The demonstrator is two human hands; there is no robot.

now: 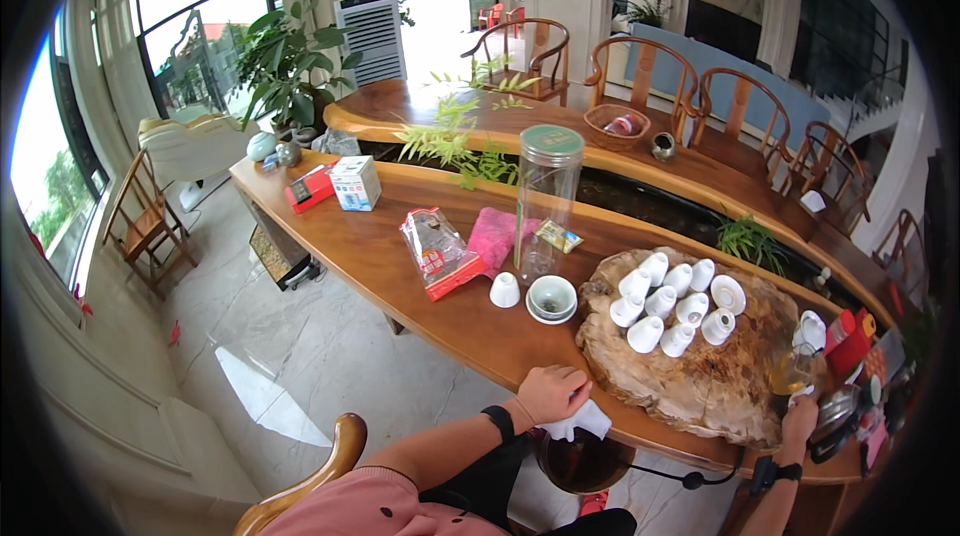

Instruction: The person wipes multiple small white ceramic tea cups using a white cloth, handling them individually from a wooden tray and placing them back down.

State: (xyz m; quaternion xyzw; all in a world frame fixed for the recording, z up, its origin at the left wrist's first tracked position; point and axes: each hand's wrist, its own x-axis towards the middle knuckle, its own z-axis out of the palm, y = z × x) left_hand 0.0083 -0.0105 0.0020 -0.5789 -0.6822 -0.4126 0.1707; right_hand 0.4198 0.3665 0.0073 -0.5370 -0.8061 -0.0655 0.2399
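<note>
My left hand (555, 394) is closed over a crumpled white tissue (582, 423) at the table's near edge. Just below it is a dark, round, glossy vessel (585, 462), partly hidden by the tissue. My right hand (799, 422) is at the right end of the wooden tea board (700, 386), its fingers closed around something small and white that I cannot make out. Right beside those fingers stands a glass pitcher (790, 373) with yellowish liquid. Several small white cups (660, 301), many of them upside down, are grouped on the board.
On the long wooden table (430, 321) are a lidded clear canister (549, 201), a stacked bowl (552, 298), a single white cup (505, 290), a red-and-clear bag (440, 254), a pink cloth (494, 241) and a white box (355, 183). A black cord (693, 481) hangs near my right wrist.
</note>
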